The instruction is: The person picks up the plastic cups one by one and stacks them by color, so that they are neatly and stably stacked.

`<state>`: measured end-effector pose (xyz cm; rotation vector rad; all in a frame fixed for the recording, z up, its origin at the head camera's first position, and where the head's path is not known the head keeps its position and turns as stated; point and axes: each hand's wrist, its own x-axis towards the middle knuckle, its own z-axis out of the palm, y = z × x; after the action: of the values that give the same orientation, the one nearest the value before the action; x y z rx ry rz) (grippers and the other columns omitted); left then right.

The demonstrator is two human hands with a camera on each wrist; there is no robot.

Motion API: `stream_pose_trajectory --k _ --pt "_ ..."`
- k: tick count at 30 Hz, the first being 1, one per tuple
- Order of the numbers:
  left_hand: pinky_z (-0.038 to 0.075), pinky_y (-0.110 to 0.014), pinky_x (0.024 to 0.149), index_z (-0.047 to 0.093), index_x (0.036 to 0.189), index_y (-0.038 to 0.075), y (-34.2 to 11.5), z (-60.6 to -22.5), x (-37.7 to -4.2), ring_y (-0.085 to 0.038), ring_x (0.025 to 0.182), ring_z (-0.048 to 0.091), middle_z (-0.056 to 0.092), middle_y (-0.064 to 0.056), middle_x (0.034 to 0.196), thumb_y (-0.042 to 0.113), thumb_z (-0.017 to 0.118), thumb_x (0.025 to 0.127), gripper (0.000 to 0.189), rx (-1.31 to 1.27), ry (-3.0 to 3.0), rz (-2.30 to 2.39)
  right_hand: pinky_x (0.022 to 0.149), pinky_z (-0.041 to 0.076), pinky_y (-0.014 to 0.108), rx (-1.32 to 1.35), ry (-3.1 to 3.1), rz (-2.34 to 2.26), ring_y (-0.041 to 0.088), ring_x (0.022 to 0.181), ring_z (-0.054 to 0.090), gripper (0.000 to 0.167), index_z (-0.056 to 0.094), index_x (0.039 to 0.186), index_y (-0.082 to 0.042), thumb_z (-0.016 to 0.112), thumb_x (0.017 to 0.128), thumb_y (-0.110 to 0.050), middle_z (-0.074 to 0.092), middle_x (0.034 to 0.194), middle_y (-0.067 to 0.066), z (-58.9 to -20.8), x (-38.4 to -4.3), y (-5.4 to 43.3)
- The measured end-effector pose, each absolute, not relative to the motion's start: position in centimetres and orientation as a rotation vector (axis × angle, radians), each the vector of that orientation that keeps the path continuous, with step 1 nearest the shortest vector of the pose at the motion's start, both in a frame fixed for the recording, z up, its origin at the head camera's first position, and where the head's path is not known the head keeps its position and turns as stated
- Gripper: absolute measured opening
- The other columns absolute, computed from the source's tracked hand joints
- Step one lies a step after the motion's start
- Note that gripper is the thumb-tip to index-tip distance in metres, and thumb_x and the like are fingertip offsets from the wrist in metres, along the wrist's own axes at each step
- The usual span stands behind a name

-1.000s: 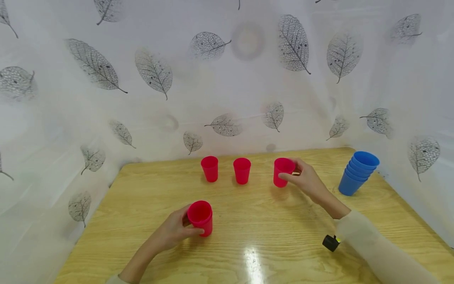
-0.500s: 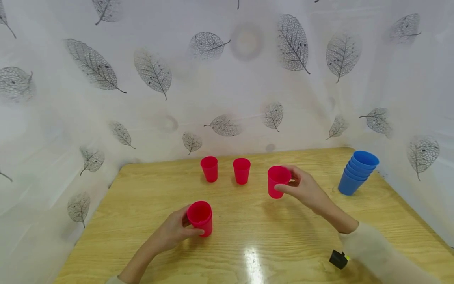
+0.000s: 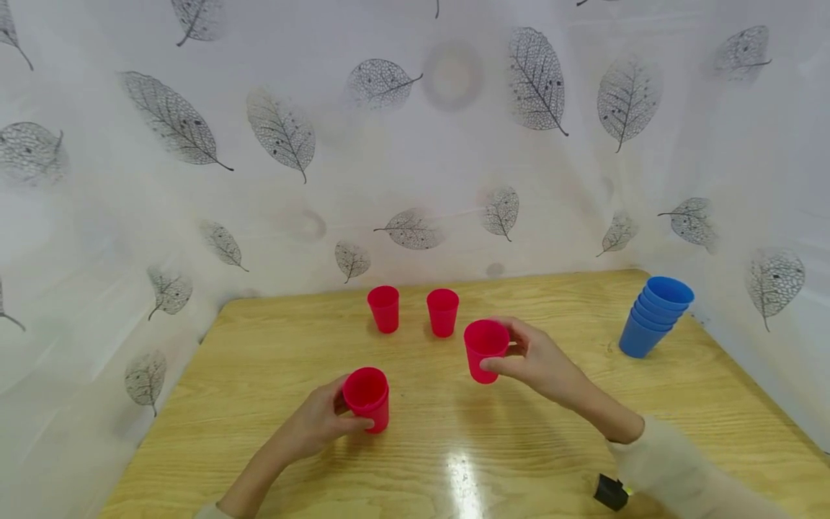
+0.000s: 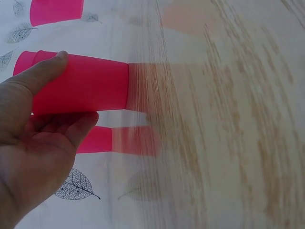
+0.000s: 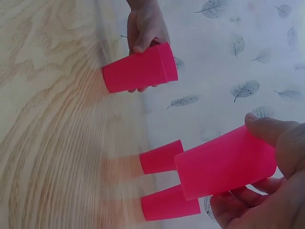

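Note:
My left hand (image 3: pixel 322 418) grips a small stack of red cups (image 3: pixel 374 414) standing on the table; a second rim shows just under the top one in the left wrist view. My right hand (image 3: pixel 541 364) holds a single red cup (image 3: pixel 483 360) between thumb and fingers. That cup is raised off the tabletop, mouth up, to the right of the stack and a little farther back. Behind them two more red cups, one on the left (image 3: pixel 385 311) and one on the right (image 3: pixel 443 315), stand upright and apart.
A tilted-looking stack of several blue cups (image 3: pixel 651 317) stands at the right rear of the wooden table (image 3: pixel 272 360). Near the right sleeve is a small black object (image 3: pixel 610 492). A white curtain with leaf prints (image 3: pixel 415 158) rises behind the table and along both sides.
My right hand has lifted its red cup and brought it leftward and nearer, toward the stack. The left hand and its stack have stayed in place.

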<state>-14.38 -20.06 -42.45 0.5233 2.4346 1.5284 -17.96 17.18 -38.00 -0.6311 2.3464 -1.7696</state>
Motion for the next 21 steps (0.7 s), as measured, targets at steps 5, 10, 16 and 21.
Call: stream_pose_trajectory --k 5,10,16,21 --pt "0.054 -0.033 0.101 0.053 0.140 -0.006 -20.0 -42.4 -14.4 -0.035 0.123 0.060 0.064 -0.016 0.133 0.010 0.086 0.085 0.066 0.515 2.424 1.530 0.080 0.062 0.035 -0.703 2.338 -1.740 0.030 0.099 0.067 0.057 0.056 0.140 -0.002 0.082 0.089 -0.012 0.064 0.124 0.014 -37.7 -17.8 15.4" --pt "0.055 -0.033 0.101 0.053 0.141 -0.006 -20.0 -42.5 -14.4 -0.034 0.123 0.061 0.064 -0.016 0.133 0.011 0.086 0.086 0.066 0.517 2.417 1.537 0.081 0.062 0.034 -0.788 2.349 -1.699 0.027 0.098 0.067 0.057 0.057 0.138 -0.001 0.082 0.089 -0.014 0.066 0.121 0.011 -37.3 -17.7 13.3" --pt "0.055 -0.032 0.101 0.053 0.140 -0.006 -20.0 -42.4 -14.3 -0.035 0.123 0.061 0.064 -0.017 0.132 0.009 0.085 0.086 0.064 0.523 2.407 1.556 0.084 0.061 0.037 -0.842 2.349 -1.649 0.024 0.100 0.066 0.057 0.058 0.139 -0.006 0.083 0.089 -0.021 0.067 0.118 0.005 -36.6 -17.5 10.9" --pt "0.055 -0.031 0.100 0.054 0.140 -0.005 -20.0 -42.4 -14.3 -0.034 0.122 0.062 0.064 -0.016 0.132 0.010 0.084 0.087 0.062 0.543 2.398 1.553 0.087 0.060 0.035 -0.926 2.332 -1.638 0.021 0.099 0.066 0.059 0.057 0.140 -0.004 0.083 0.089 -0.020 0.067 0.117 0.003 -35.9 -17.1 9.2"
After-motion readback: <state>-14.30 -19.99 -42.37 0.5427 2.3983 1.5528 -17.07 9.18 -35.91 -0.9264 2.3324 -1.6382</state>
